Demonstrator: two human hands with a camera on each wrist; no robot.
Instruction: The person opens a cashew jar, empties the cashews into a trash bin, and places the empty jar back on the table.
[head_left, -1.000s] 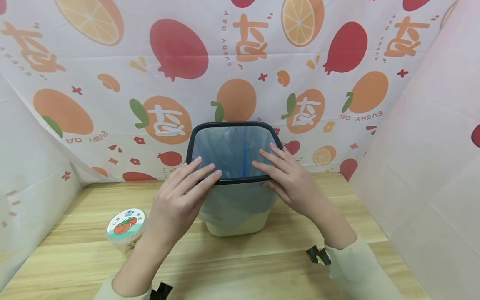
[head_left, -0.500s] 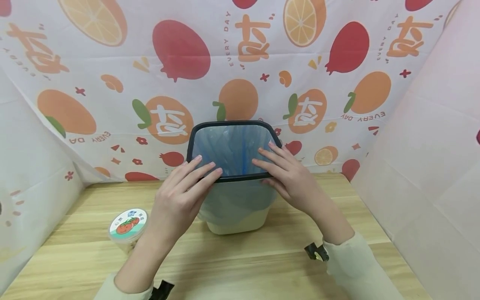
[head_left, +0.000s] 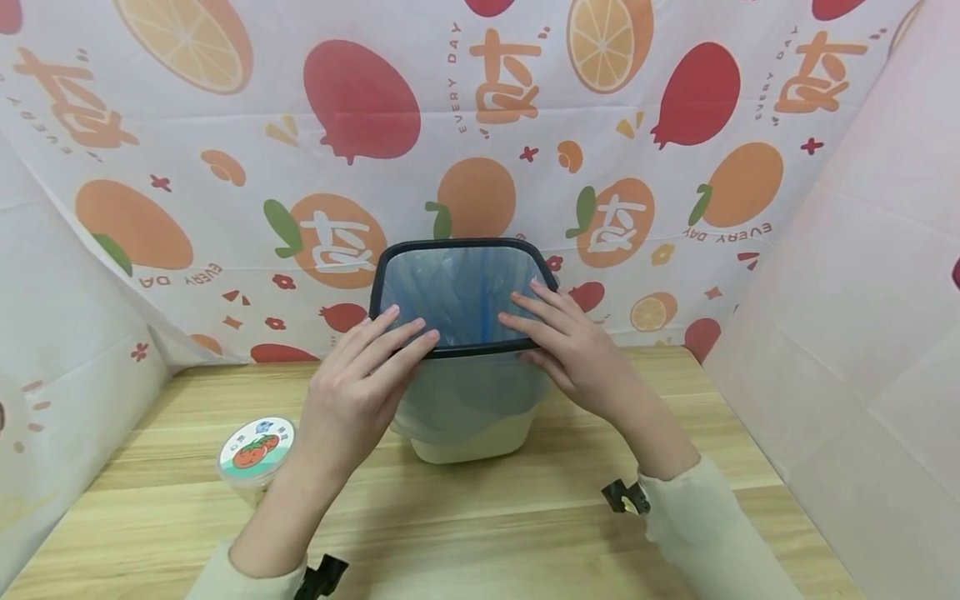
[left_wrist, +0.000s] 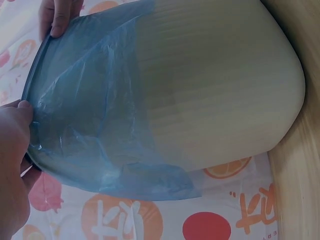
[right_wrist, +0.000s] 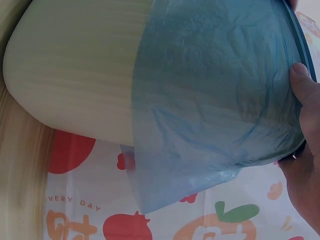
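A cream trash can [head_left: 472,448] stands on the table in the head view, its mouth tipped towards me. A blue translucent trash bag [head_left: 465,396] lines it and hangs down outside under a black rim ring [head_left: 465,243]. My left hand [head_left: 358,375] holds the near left corner of the rim, fingers over the inside and thumb outside. At the near right corner my right hand [head_left: 585,354] pinches the rim likewise. The left wrist view shows the left thumb [left_wrist: 25,107] on the bag at the rim. In the right wrist view the right thumb [right_wrist: 300,75] presses there too.
A round clear jar [head_left: 257,457] with a tomato picture on its lid stands left of the can, partly behind my left forearm. Fruit-printed cloth [head_left: 480,125] hangs close behind the can. White cloth [head_left: 847,292] bounds the right side of the wooden table [head_left: 450,533].
The trash can has shifted slightly away from me and a little to the left, both hands moving along with it. Their hold on the rim looks the same. The jar stays put.
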